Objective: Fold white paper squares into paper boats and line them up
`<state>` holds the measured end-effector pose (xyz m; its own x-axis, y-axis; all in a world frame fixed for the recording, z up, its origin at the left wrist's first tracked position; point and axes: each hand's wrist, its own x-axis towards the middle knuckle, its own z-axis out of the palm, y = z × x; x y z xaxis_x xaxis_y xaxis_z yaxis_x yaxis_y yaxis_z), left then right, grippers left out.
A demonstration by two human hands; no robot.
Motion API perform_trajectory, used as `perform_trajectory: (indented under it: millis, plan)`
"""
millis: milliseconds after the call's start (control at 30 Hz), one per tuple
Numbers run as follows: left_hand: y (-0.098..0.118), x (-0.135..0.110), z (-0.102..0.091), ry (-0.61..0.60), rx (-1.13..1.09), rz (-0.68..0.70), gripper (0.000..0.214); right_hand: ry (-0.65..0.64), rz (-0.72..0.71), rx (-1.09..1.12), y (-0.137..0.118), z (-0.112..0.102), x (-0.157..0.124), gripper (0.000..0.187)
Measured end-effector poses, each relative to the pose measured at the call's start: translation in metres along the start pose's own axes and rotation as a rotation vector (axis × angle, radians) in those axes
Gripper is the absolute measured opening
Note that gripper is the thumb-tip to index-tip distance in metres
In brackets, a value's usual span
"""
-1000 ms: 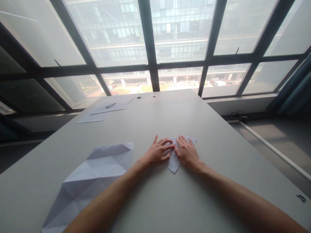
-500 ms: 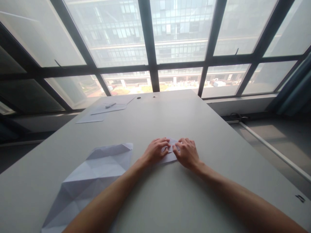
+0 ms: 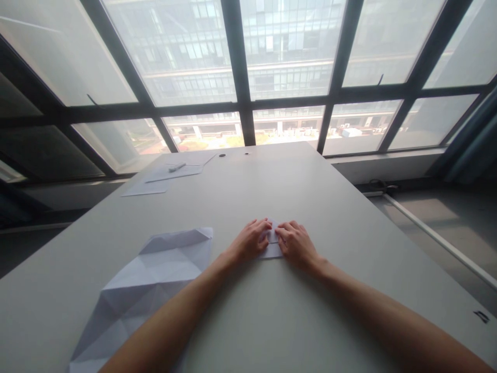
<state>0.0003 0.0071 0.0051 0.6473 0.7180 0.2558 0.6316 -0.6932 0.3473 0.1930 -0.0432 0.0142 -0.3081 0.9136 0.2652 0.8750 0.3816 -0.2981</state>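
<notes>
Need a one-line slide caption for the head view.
Left hand and right hand press a small folded paper on a grey table; creased sheet lies nearby.

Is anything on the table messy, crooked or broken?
Nothing is broken or spilled. The big white sheet left of the left hand lies crooked on the table and is covered in creases, though they look like neat fold lines.

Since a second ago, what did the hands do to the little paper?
The left hand and right hand drew together, fingers curled onto the small white folded paper; its near point is gone from sight. The large creased white sheet and the far flat sheets on the grey table stayed put.
</notes>
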Motion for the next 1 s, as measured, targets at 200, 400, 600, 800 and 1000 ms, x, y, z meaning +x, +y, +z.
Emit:
perform_trajectory:
  millis: [200,400,600,800,1000]
  plan:
    - [-0.001,-0.002,0.0,0.069,0.053,0.036,0.018,0.049,-0.002,0.024,0.003,0.002,0.0,0.034]
    - [0.005,0.0,-0.003,0.073,0.124,0.013,0.024,0.059,0.032,-0.018,0.004,0.006,-0.001,0.021]
    - [0.004,-0.001,0.001,0.046,0.053,0.03,0.03,0.086,0.066,-0.026,0.02,0.007,0.003,0.026]
    - [0.007,-0.004,0.002,-0.048,0.106,0.121,0.044,0.112,0.124,-0.022,0.042,0.014,0.008,0.034]
    - [0.004,-0.004,0.001,0.011,0.09,0.101,0.04,0.114,0.069,-0.038,0.04,0.016,0.008,0.029]
